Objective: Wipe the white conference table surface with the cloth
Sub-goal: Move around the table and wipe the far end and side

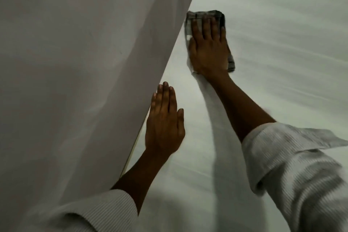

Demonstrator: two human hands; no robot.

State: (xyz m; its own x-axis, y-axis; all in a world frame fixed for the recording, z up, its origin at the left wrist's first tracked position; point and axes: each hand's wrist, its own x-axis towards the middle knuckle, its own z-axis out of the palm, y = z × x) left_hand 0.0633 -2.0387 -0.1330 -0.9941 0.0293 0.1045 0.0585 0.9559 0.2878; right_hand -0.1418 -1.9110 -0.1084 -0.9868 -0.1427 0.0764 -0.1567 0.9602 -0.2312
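The white table (282,47) fills the right and lower part of the view. A folded grey cloth (203,16) lies on it close to the wall. My right hand (207,49) presses flat on the cloth, fingers spread, covering most of it. My left hand (164,122) rests palm down on the table beside the table's left edge, fingers together, holding nothing. Both forearms are bare, with white ribbed sleeves rolled up.
A plain pale wall (75,62) runs diagonally along the table's left edge, from bottom left to top centre. A thin gap with a light strip (131,154) shows between wall and table near my left wrist.
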